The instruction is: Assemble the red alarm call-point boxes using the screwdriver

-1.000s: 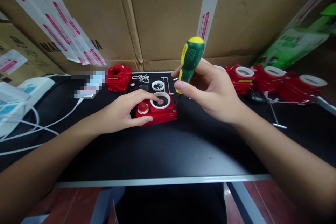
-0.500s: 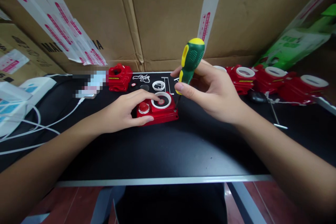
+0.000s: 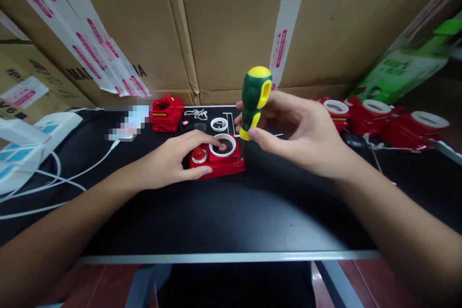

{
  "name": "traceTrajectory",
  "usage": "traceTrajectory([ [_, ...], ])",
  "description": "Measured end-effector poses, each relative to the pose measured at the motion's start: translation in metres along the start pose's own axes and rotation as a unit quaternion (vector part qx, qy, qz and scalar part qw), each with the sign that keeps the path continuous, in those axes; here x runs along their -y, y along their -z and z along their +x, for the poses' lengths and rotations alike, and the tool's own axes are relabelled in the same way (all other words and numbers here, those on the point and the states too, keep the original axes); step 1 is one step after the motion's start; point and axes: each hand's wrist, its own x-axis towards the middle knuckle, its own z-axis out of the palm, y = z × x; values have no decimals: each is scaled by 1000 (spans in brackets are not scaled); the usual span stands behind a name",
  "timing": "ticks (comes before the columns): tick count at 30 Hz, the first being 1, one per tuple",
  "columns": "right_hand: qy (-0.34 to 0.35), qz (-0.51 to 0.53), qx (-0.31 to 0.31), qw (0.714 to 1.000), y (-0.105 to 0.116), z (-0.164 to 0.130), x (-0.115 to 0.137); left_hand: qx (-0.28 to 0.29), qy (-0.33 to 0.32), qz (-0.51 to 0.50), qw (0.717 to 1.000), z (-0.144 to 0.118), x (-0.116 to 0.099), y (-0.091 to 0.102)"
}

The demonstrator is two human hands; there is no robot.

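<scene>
The red housing (image 3: 218, 168), a glossy block with a flanged base, sits flat on the black, smooth desk (image 3: 231, 221), in the middle, between the person's hands. Its upper face carries a domed red button (image 3: 199, 155) and, beside it, a round recess edged by a white ring (image 3: 223, 155).

The left hand (image 3: 169, 161) clasps the housing: thumb along the near side, a fingertip inside the ring. The right hand (image 3: 306, 137) grasps a screwdriver (image 3: 254, 101) near the lower end of its bulbous handle, dark green with yellow inserts and a dimpled patch. The tool stands nearly upright, slightly tilted; its thin metal shaft reaches down to the housing's right corner.

From where I stand, a loose white ring (image 3: 219, 130) and crumpled white cord (image 3: 196, 114) lie behind the housing, before a wall of creased brown cardboard (image 3: 231, 24). More red housings (image 3: 373, 115) with pale rims line the right side.
</scene>
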Motion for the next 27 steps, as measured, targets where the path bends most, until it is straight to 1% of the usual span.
traceTrajectory([
  [5, -10, 17, -28, 999, 2, 1, 1, -2, -2, -11, 1000, 0, 2, 0],
  [12, -2, 56, -127, 990, 2, 6, 7, -9, -19, -18, 1000, 0, 3, -2],
  [17, 6, 74, -190, 979, 1, 14, -2, -6, -28, -60, 998, 0, -3, 4],
  [18, 3, 81, -198, 977, 0, 15, -5, -13, -34, -69, 997, 0, -4, 4],
  [20, -9, 98, -205, 974, -3, 16, -9, -52, -43, -91, 994, 0, -6, 4],
  [24, -44, 151, -207, 966, -12, 16, -12, -177, -49, -135, 974, 1, -5, -1],
  [27, -63, 180, -204, 960, -19, 14, -11, -223, -60, -127, 965, 2, -3, -5],
])
